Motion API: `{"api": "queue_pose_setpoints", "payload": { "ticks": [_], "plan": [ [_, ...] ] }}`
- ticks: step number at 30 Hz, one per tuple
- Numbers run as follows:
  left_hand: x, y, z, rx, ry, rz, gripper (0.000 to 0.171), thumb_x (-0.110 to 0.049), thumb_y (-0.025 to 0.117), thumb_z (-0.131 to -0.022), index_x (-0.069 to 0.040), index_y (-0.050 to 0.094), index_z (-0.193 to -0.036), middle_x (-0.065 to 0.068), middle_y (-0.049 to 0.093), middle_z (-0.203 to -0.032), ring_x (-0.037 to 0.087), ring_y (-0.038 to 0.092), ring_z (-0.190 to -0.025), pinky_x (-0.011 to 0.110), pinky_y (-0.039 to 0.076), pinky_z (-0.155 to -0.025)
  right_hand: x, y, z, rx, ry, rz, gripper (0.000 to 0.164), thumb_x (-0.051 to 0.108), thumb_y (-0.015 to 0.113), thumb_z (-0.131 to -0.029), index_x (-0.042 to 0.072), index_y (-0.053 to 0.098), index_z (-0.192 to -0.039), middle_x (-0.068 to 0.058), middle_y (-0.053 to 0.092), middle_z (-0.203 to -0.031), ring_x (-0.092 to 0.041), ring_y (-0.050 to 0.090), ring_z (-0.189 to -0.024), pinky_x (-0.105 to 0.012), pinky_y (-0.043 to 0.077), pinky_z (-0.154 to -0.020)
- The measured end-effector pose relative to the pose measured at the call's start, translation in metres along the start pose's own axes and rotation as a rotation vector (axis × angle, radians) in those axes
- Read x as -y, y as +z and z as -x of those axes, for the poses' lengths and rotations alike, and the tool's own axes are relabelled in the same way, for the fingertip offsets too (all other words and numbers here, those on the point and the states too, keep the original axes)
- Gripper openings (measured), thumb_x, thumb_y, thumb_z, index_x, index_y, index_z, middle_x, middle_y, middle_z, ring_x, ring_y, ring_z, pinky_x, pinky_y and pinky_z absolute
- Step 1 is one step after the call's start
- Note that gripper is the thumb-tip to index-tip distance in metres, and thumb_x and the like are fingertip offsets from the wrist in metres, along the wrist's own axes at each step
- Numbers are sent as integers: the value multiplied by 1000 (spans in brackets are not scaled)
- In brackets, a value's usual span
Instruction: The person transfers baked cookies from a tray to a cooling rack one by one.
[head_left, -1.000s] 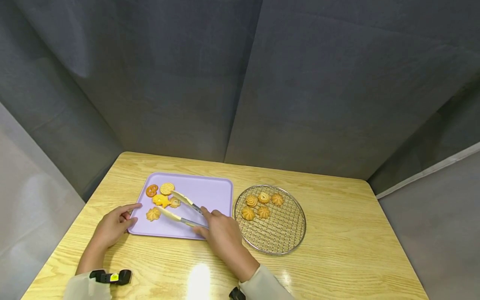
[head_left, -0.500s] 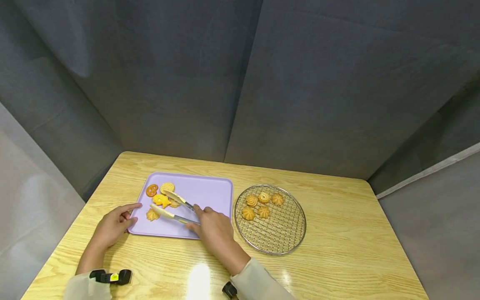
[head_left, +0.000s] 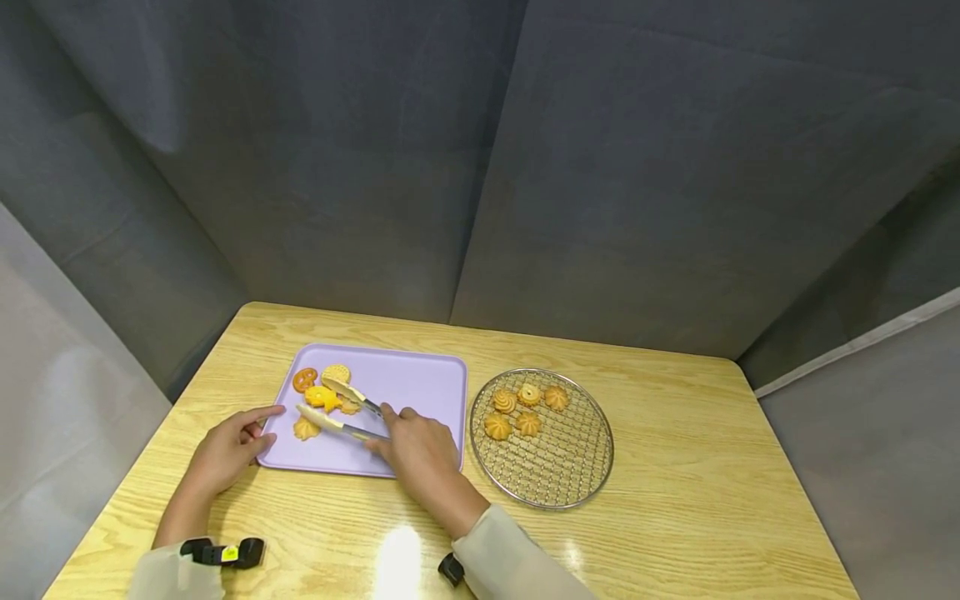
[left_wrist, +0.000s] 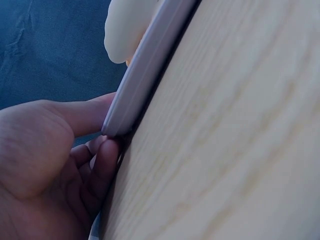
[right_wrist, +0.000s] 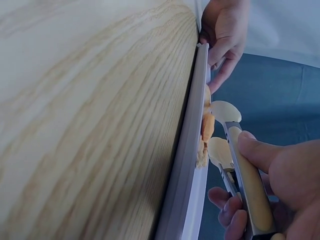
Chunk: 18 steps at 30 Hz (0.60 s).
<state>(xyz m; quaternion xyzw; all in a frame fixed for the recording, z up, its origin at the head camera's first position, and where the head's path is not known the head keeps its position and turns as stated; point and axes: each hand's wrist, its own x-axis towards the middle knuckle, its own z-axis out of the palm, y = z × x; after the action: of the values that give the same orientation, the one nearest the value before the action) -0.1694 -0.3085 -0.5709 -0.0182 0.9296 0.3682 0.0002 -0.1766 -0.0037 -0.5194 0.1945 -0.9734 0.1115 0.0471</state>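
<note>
lilac tray on the table, cookies bunched toward its left end, where the left hand pinches the rim between its fingers, likely against sliding. the right hand has its fingers gripping tongs, arms spread right by the cookies, presumably leaving room for one.

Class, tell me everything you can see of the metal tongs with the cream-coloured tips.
The slim, silvery metal tongs have a pale yellowish inlay along one arm and rounded cream tips that look like plastic or silicone. The tips stand apart. The tongs slant over the lilac rectangular tray, pointing toward the golden baked cookies; whether they touch any is unclear. The bare right hand holds the arms between thumb and fingers; the far end is not clearly visible.
</note>
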Motion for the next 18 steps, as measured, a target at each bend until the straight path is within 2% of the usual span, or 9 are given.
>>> {"api": "queue_pose_setpoints", "payload": {
  "ticks": [7, 18],
  "plan": [
    [0, 0, 0, 0, 0, 9, 45, -5, 68, -98, -4, 60, -142, 9, 53, -92, 18, 49, -72, 26, 41, -55, 2, 1, -5, 11, -4, 22, 59, 59, 63, -95, 24, 64, -143, -2, 73, -103, -23, 65, -68, -34, 48, -53],
    [0, 0, 1, -10, 3, 6, 44, -6, 68, -98, -4, 61, -142, 9, 53, -92, 17, 48, -71, 26, 41, -55, 1, 3, -5, -31, -22, 4, 53, 56, 65, -95, 26, 67, -138, -2, 72, -94, -21, 62, -62, -34, 44, -50]
  ]
}}
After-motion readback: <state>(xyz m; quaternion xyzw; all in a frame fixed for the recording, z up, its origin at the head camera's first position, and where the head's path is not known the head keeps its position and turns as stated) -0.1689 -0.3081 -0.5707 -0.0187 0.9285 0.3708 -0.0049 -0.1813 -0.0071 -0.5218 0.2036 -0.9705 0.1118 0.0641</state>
